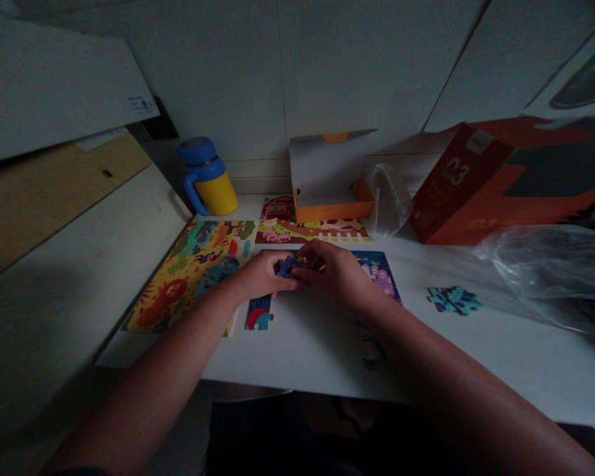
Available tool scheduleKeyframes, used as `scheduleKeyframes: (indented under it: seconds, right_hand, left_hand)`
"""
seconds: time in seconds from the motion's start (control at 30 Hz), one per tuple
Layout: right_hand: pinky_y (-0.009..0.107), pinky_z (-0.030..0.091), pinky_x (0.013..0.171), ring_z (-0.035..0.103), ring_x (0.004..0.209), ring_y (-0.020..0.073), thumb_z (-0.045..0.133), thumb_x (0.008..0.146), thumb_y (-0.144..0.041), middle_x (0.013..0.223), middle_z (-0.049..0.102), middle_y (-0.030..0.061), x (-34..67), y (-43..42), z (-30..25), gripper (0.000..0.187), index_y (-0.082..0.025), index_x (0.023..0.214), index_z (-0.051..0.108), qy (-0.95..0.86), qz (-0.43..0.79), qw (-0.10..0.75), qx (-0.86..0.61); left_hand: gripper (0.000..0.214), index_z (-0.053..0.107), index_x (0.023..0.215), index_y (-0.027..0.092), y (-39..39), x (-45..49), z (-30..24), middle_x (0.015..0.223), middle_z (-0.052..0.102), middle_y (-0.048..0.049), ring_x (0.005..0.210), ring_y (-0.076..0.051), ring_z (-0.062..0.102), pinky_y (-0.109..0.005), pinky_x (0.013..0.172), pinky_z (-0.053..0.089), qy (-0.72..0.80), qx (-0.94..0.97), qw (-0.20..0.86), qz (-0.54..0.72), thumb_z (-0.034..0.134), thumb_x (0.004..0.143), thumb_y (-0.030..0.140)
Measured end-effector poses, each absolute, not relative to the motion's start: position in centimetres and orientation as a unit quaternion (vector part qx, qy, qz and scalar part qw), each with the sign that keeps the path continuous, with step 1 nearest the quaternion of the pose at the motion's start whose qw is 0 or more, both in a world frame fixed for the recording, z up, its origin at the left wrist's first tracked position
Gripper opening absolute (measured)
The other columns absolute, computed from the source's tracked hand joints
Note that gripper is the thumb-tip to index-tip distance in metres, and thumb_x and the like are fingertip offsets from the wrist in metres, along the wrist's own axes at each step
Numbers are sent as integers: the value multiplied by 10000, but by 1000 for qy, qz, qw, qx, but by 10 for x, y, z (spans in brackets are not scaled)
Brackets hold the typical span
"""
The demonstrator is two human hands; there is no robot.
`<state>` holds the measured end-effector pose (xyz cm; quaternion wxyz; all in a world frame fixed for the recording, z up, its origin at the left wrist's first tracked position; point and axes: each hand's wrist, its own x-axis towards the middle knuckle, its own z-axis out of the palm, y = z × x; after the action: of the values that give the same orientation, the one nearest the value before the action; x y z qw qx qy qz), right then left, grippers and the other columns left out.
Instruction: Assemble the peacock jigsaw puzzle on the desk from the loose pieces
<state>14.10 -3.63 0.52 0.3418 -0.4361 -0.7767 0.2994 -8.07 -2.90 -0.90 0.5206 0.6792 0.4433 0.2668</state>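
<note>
Together, left hand [266,274] and right hand [334,270] curl half-closed around puzzle pieces [287,266], while a red box [490,178] bears a number ending "3".

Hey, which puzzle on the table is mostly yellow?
The leftmost puzzle, in front of the blue-lidded mug. The farm puzzle at the back mixes red, brown and green; the dark blue puzzle is partly hidden by the right hand.

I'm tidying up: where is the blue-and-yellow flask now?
In the head view, the blue-and-yellow flask stands at the back left of the table, behind the yellow animal picture.
</note>
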Motion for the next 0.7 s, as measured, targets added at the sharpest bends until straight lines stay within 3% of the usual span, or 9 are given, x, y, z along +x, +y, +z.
scheduleKeyframes:
  seconds: [0.1, 0.23, 0.37, 0.47, 0.53, 0.6, 0.7]
  right_hand:
    - [281, 450, 671, 643, 750, 166, 784, 892, -365, 867, 743, 13, 141, -34, 2, 183, -239, 971, 677, -751, 327, 358, -448]
    - [271, 439, 584, 630, 652, 155, 744, 914, -480, 780, 728, 12, 145, -30, -2, 273, -227, 947, 648, -686, 418, 371, -467]
    - [270, 473, 577, 625, 653, 150, 768, 871, -567, 782, 698, 15, 162, -21, 8, 379, -228, 892, 600, -644, 454, 418, -452]
    - [267, 510, 607, 651, 703, 151, 802, 843, -538, 827, 699, 17, 191, -11, 24, 386, -234, 925, 579, -602, 447, 478, -457]
    - [278, 544, 640, 685, 741, 162, 841, 818, -468, 871, 713, 15, 212, -6, 31, 400, -240, 1052, 611, -578, 442, 493, -476]
    - [296, 567, 654, 707, 748, 175, 849, 815, -408, 894, 729, 21, 229, -2, 32, 421, -248, 1152, 652, -570, 446, 459, -516]
    - [298, 563, 608, 711, 678, 180, 817, 834, -337, 834, 754, 23, 242, 1, 23, 289, -252, 1092, 716, -601, 476, 334, -549]
  left_hand:
    - [402, 725, 1013, 200, -29, -81, -8, 733, 644, 27, 428, -83, 512, -198, 363, 384, 449, 686, 503, 275, 914, 744, 433]
    - [390, 711, 940, 200, -29, -80, -5, 696, 650, 21, 392, -82, 513, -196, 345, 368, 459, 656, 514, 307, 891, 773, 503]
    - [462, 757, 1087, 207, -30, -80, -1, 699, 675, -4, 369, -100, 517, -215, 333, 364, 492, 624, 510, 329, 859, 798, 553]
    - [537, 776, 1181, 204, -29, -83, 1, 930, 775, -83, 419, -100, 543, -237, 358, 402, 491, 599, 503, 382, 867, 786, 556]
    - [510, 797, 1148, 201, -25, -86, 2, 1101, 786, -115, 546, -126, 623, -243, 421, 466, 480, 591, 488, 428, 884, 772, 535]
    - [463, 807, 1098, 199, -21, -90, 0, 1120, 789, -114, 678, -160, 678, -233, 479, 504, 479, 580, 469, 463, 892, 772, 516]
    - [433, 785, 1068, 199, -13, -97, -5, 1032, 784, -83, 695, -156, 678, -203, 457, 481, 485, 556, 460, 494, 899, 773, 494]
